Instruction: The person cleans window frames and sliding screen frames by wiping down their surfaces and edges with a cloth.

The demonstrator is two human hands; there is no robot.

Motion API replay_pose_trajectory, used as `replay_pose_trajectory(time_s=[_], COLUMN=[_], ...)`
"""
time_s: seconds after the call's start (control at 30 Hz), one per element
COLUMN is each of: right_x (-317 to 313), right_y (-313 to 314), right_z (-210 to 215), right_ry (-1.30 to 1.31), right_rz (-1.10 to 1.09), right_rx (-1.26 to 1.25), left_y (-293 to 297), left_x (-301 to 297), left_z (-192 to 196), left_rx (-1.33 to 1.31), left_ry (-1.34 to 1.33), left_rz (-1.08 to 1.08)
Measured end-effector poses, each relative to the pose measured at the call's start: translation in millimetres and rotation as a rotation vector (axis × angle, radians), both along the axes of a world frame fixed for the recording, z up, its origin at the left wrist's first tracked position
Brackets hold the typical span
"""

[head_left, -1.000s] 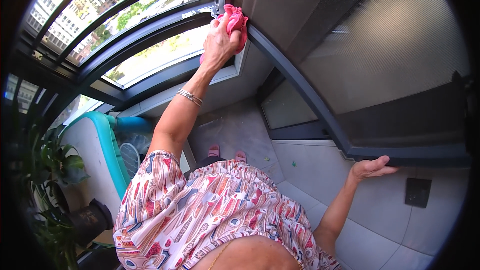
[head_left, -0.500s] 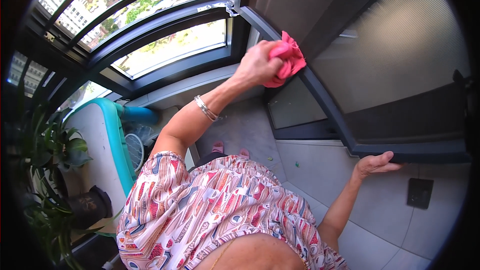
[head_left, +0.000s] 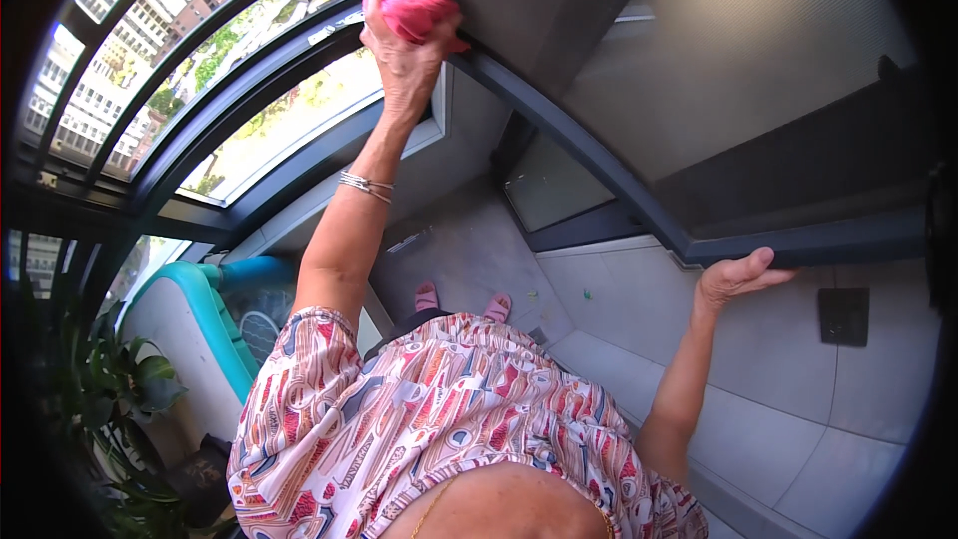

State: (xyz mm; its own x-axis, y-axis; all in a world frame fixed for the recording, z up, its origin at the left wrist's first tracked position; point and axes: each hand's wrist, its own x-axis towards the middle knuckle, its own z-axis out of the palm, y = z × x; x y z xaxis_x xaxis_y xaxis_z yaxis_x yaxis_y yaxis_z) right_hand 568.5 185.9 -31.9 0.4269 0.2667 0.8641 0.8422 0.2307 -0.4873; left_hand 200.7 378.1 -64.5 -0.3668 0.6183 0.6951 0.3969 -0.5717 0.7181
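My left hand (head_left: pixel 404 55) is closed round a bunched pink cloth (head_left: pixel 417 8). It is stretched far up, at the corner where the dark frame of a mesh-covered window sash (head_left: pixel 559 130) meets the window on the left. Lower right, my right hand (head_left: pixel 736 277) lies against the underside of that sash's bottom edge, palm up. Its thumb and fingers are stretched out and hold nothing I can see. Part of its fingers is hidden by the frame.
A barred window (head_left: pixel 289 100) opens onto buildings and trees below. To the left stand a turquoise-edged table (head_left: pixel 205 309) and leafy potted plants (head_left: pixel 140 379). A dark socket plate (head_left: pixel 843 316) sits on the tiled wall. Pink slippers (head_left: pixel 496 307) are on the grey floor.
My left hand has carried the pink cloth up and left along the sash frame to its far corner. My right hand stays at the bottom edge; the view has shifted somewhat.
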Motion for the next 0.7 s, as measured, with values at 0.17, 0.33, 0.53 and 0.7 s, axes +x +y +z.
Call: replay_pose_trajectory(time_s=[0.17, 0.33, 0.53, 0.7], right_x=[-5.2, -10.6, -8.5, -12.3], right_y=[1.3, 0.8, -2.5, -3.1], right_z=[4.3, 3.2, -2.2, -4.0], right_ry=[-0.078, -0.095, -0.095, -0.109], right_rz=[0.043, -0.002, 0.054, 0.048], right_rx=[0.004, 0.05, 0.036, 0.04], left_y=[-1.8, -19.9, -64.5, -147.6], left_x=[-0.7, 11.5, 59.4, 134.0], left_z=[-3.0, -1.6, -15.7, -16.2], left_rx=[-0.14, 0.105, 0.12, -0.026], left_ry=[-0.026, -0.047, -0.045, -0.098], left_rz=[0.174, 0.032, -0.115, -0.431])
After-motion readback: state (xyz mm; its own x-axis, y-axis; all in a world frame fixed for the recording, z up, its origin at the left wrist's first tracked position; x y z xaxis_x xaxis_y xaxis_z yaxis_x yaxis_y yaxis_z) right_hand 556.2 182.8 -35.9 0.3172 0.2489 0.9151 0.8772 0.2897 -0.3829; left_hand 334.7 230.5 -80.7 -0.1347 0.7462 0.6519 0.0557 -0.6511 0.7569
